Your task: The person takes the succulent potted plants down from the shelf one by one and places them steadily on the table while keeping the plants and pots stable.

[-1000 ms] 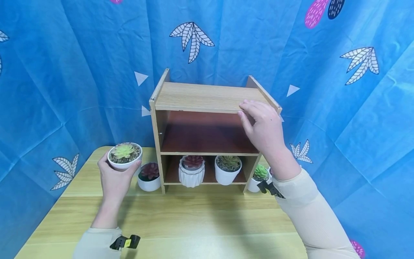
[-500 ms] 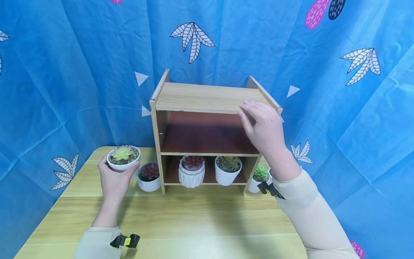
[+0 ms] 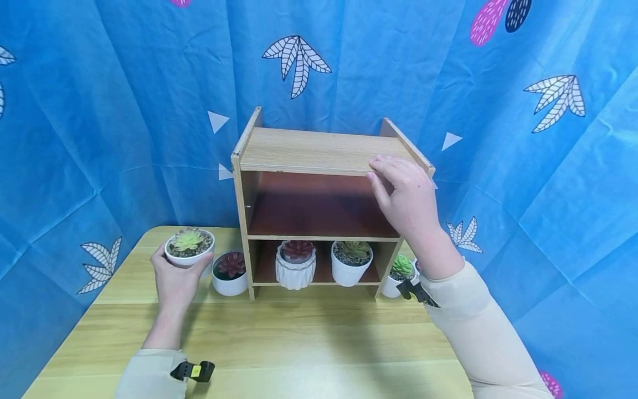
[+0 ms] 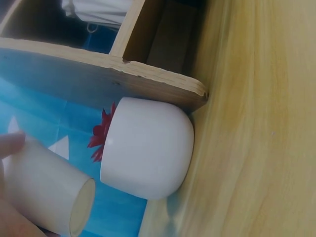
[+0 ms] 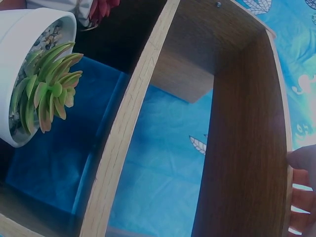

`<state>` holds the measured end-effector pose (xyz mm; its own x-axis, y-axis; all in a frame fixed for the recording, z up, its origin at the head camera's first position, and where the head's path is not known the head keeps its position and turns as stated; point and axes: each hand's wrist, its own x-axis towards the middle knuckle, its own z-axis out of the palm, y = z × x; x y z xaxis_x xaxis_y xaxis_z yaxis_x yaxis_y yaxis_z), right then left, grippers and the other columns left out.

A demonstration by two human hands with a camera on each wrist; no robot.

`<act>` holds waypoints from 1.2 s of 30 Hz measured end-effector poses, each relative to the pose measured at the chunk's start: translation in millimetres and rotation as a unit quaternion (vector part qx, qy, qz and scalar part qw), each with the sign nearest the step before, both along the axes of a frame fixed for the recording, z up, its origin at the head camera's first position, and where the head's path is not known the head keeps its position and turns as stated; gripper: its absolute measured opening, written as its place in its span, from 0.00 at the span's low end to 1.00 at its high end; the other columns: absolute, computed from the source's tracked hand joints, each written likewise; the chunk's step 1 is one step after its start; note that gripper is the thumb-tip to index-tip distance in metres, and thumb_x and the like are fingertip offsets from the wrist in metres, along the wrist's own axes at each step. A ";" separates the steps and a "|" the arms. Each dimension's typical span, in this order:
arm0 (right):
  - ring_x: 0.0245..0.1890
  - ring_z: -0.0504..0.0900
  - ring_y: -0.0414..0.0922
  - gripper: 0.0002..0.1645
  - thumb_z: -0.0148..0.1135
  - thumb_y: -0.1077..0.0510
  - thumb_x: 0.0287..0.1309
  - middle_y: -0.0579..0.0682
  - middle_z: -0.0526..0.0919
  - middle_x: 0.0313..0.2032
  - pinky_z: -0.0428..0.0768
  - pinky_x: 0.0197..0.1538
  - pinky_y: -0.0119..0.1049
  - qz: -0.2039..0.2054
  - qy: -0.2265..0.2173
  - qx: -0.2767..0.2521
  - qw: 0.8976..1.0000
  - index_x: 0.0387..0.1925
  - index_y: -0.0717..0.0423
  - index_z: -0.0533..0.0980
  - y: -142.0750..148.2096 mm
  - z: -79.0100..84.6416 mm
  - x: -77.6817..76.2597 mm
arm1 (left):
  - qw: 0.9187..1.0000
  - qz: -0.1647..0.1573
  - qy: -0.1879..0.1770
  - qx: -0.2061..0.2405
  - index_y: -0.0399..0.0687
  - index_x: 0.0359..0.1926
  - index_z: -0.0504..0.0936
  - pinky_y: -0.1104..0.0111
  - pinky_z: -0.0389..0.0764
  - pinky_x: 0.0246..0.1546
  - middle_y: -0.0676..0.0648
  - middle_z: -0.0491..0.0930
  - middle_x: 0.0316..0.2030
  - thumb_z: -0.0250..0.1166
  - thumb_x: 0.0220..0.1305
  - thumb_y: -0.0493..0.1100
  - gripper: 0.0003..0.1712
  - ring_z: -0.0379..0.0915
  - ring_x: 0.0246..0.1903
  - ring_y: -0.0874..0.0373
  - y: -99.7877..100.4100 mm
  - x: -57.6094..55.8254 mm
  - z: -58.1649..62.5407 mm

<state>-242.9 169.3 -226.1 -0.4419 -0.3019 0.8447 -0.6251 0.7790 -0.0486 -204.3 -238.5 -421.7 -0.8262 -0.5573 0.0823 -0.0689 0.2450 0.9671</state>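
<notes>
My left hand (image 3: 176,277) holds a white potted succulent (image 3: 189,241) with pale green leaves, fingers and thumb round its sides. In the left wrist view, this pot (image 4: 47,190) hangs off the tabletop, its base showing. Close to its right, a white pot with a dark red succulent (image 3: 230,271) stands on the table, against the side of a wooden shelf unit (image 3: 319,149). My right hand (image 3: 408,194) rests on the front edge of the unit's top board, fingers over the top and thumb at the edge.
On the unit's lower level stand a ribbed white pot with a red succulent (image 3: 296,266) and a smooth pot with a green succulent (image 3: 351,263). A bright green potted succulent (image 3: 400,271) stands right of the unit, partly behind my right arm. Blue patterned cloth (image 3: 164,111) hangs behind.
My left hand has lowered the pale green potted succulent slightly and tilted it a little. The right hand and the shelf unit stay in place.
</notes>
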 end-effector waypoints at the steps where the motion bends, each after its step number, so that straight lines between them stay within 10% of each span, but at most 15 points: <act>1: 0.56 0.82 0.54 0.17 0.65 0.56 0.65 0.57 0.86 0.51 0.72 0.64 0.48 0.000 0.000 0.001 1.000 0.52 0.60 0.84 -0.1 0.2 0.3 | 1.000 0.000 -0.001 0.000 0.50 0.77 0.43 0.55 0.54 0.73 0.41 0.51 0.74 0.77 0.54 0.53 0.62 0.51 0.73 0.46 -0.6 -0.1 -1.0; 36: 0.55 0.82 0.55 0.17 0.65 0.56 0.65 0.57 0.86 0.51 0.72 0.64 0.48 0.001 0.003 -0.002 1.000 0.52 0.60 0.84 -0.5 0.5 1.2 | 0.999 -0.029 -0.027 -0.017 0.45 0.77 0.41 0.48 0.54 0.72 0.35 0.49 0.74 0.75 0.56 0.49 0.62 0.51 0.72 0.39 -11.5 -8.6 -20.7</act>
<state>-241.7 168.8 -225.6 -0.4365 -0.2996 0.8484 -0.6269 0.7777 -0.0479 -213.0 -250.0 -442.4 -0.8608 -0.5058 0.0557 -0.1046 0.2830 0.9534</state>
